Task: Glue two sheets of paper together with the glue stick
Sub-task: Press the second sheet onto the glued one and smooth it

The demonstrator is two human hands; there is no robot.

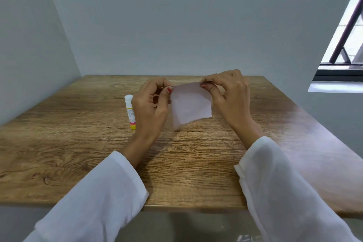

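Pinching the paper point(191, 104) by its top corners, both hands, left point(150, 102) and right point(228, 94), lift it off the table point(78, 143). Judging by the capped glue stick point(130, 111) standing just left of the paper, this looks like alignment or pressing; next comes flattening it.

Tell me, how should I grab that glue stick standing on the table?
Take the glue stick round its middle, between the white cap and the yellow base. It stands upright on the wooden table, so pinching its sides should work better than coming from above. Come from the left: the left hand, holding the paper, is close on its right.
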